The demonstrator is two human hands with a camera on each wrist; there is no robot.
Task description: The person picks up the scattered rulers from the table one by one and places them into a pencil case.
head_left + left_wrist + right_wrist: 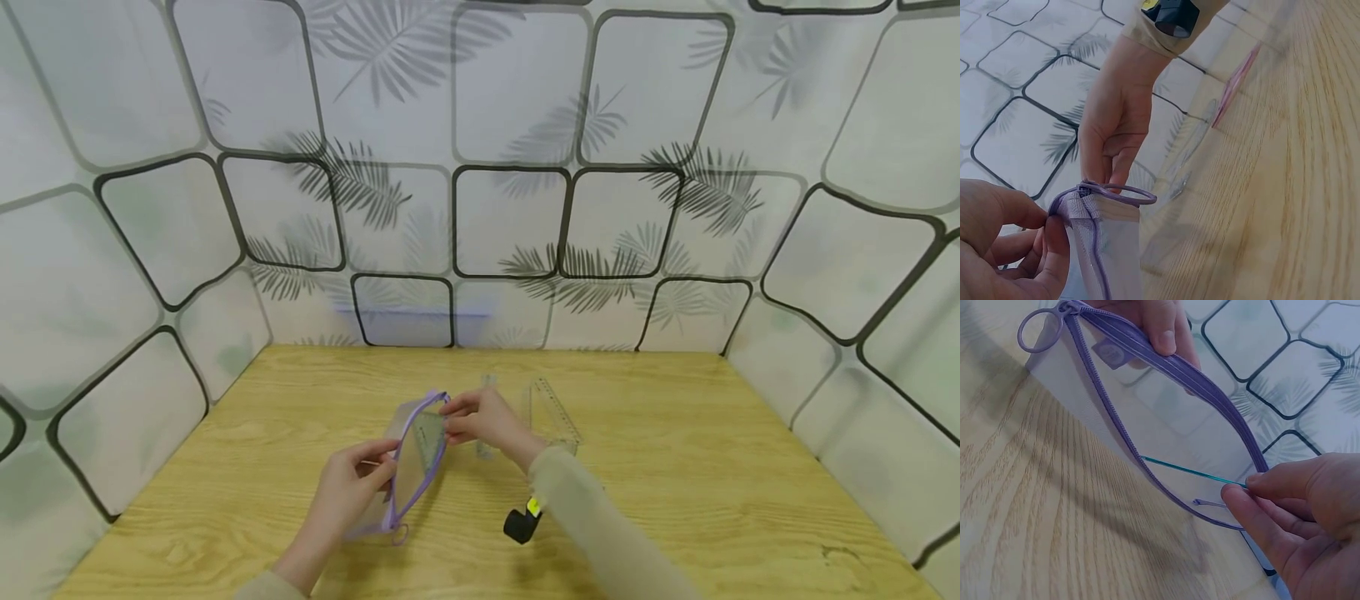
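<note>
A translucent mesh pouch with a purple zip stands unzipped, its mouth gaping toward the right. My left hand pinches one side of the zip edge between thumb and fingers. At the mouth's far end my right hand pinches a clear greenish set square, which sits partly within the pouch opening. The right wrist view shows that set square nearly edge-on as a thin teal line, its end between thumb and forefinger. A purple ring pull hangs at the zip's near end.
Behind my right hand lie a clear ruler and another clear set square. A pink-edged flat thing is on the wooden table. The right wrist carries a black camera. Patterned cloth walls enclose the table's back and sides.
</note>
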